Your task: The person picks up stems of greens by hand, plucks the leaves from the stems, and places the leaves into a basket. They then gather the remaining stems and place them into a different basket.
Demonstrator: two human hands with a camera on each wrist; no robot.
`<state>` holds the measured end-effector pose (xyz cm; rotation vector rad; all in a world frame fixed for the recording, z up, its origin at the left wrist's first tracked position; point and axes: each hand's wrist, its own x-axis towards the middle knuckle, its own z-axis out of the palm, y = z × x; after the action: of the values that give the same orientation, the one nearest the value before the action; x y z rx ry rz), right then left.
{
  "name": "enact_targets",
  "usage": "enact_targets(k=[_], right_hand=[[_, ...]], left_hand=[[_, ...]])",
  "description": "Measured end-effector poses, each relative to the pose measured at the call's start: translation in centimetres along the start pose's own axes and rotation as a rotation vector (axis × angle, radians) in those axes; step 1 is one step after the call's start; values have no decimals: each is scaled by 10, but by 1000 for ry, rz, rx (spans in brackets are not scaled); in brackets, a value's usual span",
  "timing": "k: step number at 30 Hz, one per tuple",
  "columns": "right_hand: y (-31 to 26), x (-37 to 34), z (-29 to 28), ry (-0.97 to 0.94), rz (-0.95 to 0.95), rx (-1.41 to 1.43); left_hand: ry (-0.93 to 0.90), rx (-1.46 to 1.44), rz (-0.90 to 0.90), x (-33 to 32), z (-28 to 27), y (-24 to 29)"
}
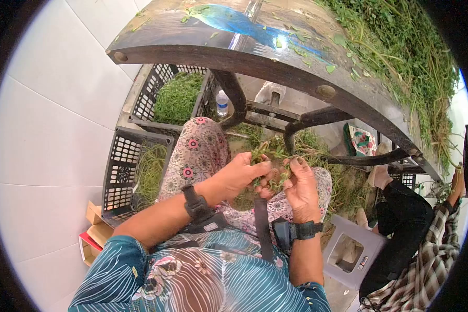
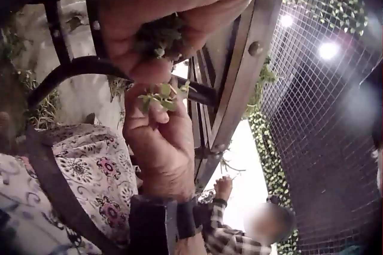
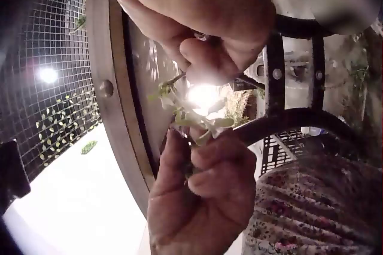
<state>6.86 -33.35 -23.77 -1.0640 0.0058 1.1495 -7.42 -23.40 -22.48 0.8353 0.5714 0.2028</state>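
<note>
In the head view, both hands meet above the lap. The left hand (image 1: 240, 177) has its fingers curled round some green sprigs (image 1: 275, 151); dark leaves (image 2: 160, 43) show inside its grip in the left wrist view. Close beside it, the right hand (image 1: 302, 190) pinches part of the greens between thumb and fingers. A small leafy sprig (image 2: 164, 96) shows at the right fingertips in the left wrist view. Pale leaves (image 3: 206, 123) lie between the two hands in the right wrist view. The hands partly hide the stems.
A wooden table (image 1: 218, 57) with a heap of greens (image 1: 411, 67) stands ahead. At left are black crates (image 1: 122, 156) holding leaves and stems. A bottle (image 1: 222, 103) stands below the table; a grey stool (image 1: 338, 223) and another seated person (image 1: 426, 249) are at right.
</note>
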Motion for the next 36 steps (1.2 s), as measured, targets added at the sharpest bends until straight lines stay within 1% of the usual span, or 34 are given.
enact_targets(k=[1, 2, 3, 5, 9, 11, 15, 21, 26, 29, 32, 33, 36], right_hand=[[0, -1, 1, -7, 5, -18], [-1, -4, 4, -13, 9, -35], [-3, -7, 7, -19, 12, -53], [-4, -10, 13, -21, -44, -168], [-2, -16, 21, -2, -101, -371], [4, -14, 16, -17, -111, -345], [3, -16, 16, -64, -102, -233], [-2, -18, 9, -131, -73, -343], [-6, -23, 12, -137, -103, -330], [-6, -23, 11, -140, -111, -352], [-2, -18, 2, -161, -132, -362], [-1, -16, -1, -172, -143, -361], [-2, -18, 1, -115, -136, -359]], left_hand=[[-9, 46, 14, 0, 4, 3], [27, 157, 1, -2, 9, 7], [15, 141, -1, 0, 11, 6], [-11, 109, -6, 2, 14, 0], [-46, 166, -28, 3, 11, -3], [-74, 168, -23, 3, 8, -7], [-26, 122, -55, 0, 8, -1], [-1, 128, 8, 3, 3, -4], [5, 118, 33, 2, 6, -3], [44, 159, -48, -1, 7, 3], [21, 222, -48, -1, 4, 2], [38, 213, -57, -1, 5, 2], [75, 169, -79, -2, 10, 5]])
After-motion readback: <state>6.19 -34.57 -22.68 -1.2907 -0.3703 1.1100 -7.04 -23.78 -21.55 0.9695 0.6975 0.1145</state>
